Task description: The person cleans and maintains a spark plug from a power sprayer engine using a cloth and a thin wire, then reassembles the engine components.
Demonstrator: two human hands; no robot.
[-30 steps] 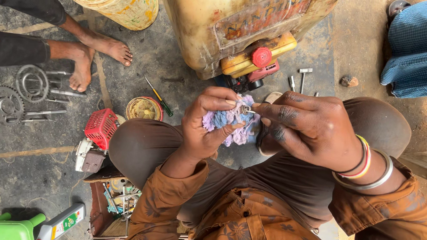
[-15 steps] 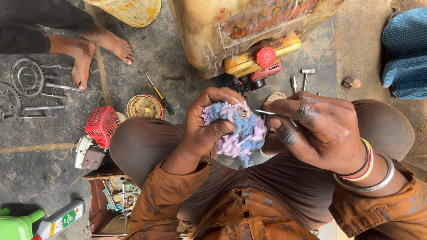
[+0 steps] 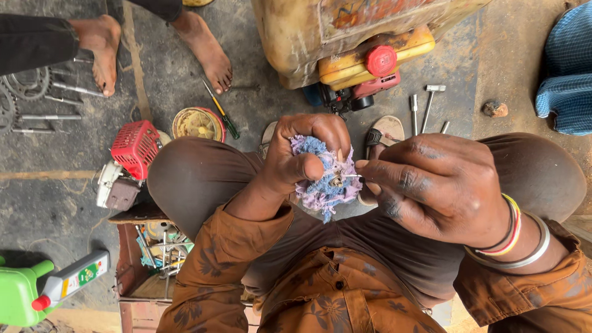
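The left hand (image 3: pixel 302 157) is curled into a closed grip, forearm running toward seven o'clock. The right hand (image 3: pixel 435 185) pinches thumb and forefinger together, pointing toward nine o'clock.

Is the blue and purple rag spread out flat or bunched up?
Bunched up: the rag is wadded inside the left hand, its frayed edges spilling out, while the right hand pokes a thin pin into it.

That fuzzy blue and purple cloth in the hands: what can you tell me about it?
The cloth is a frayed, fluffy rag, blue mixed with pale purple, with loose threads hanging below. It is bunched into a wad in the left hand, above the person's lap. A small metal part sits nestled in it. The right hand holds a thin pin to that part.
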